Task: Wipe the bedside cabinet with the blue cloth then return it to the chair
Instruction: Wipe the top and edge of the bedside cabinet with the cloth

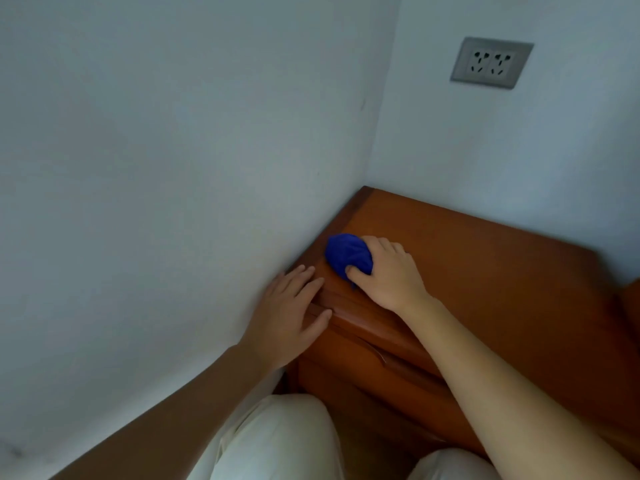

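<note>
Two hands at the cabinet (pixel 485 271). Cloth (pixel 346 252), balled, is clenched by the right hand (pixel 391 271) on the top near the wall-side edge. Left hand (pixel 294 306) is laid flat, grasping nothing, on the front corner. Risk: the bunched wad may skip the corner; chair not seen.

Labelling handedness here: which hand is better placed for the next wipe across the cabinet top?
Right. The right hand already grips the cloth on the cabinet top; the left hand lies flat on its front corner.
</note>
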A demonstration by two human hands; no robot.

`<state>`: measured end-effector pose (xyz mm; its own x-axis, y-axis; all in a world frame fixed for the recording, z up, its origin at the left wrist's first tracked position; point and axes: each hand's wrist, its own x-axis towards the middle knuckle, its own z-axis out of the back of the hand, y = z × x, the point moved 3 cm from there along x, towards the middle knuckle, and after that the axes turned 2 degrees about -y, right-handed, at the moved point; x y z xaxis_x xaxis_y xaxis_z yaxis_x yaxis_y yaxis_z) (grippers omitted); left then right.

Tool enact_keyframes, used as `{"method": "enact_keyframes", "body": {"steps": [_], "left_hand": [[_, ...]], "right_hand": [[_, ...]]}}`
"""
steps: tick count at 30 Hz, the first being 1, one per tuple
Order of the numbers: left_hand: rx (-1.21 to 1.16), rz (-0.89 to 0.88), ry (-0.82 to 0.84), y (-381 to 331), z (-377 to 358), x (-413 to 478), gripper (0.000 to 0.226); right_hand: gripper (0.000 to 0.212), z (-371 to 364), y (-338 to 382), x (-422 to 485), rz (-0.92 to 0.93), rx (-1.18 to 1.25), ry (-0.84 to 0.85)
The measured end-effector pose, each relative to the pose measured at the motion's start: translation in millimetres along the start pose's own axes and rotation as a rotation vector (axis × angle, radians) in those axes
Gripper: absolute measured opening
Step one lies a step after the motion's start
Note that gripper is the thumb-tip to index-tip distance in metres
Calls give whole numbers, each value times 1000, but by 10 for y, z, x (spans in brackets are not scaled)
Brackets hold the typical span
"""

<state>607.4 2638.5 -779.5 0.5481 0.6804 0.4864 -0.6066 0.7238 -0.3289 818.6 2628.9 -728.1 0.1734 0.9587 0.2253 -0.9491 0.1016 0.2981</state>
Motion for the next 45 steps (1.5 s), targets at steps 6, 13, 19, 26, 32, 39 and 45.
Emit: {"method": "enact_keyframes", "body": {"steps": [6, 13, 19, 26, 32, 39, 45], "left_hand": [[-14, 44, -93, -57, -26, 2, 52], [45, 21, -145, -48, -93, -11, 49], [56, 37, -124, -52, -81, 8, 51], [43, 74, -51, -64, -40, 32, 53], [70, -15, -100, -133, 178, 68, 42], [78, -113, -114, -78, 78, 350, 33], [20, -60, -103, -128, -136, 651, 31]], "right_hand": [[68, -39, 105, -59, -63, -37, -41], [69, 213, -87, -788, 34, -30, -12], [64, 244, -260, -548, -103, -33, -50], [68, 74, 4, -489, -166, -114, -107], [66, 137, -74, -601, -19, -57, -50], [66, 102, -117, -358, -8, -48, -57], [66, 65, -288, -3, -66, -45, -71]]}}
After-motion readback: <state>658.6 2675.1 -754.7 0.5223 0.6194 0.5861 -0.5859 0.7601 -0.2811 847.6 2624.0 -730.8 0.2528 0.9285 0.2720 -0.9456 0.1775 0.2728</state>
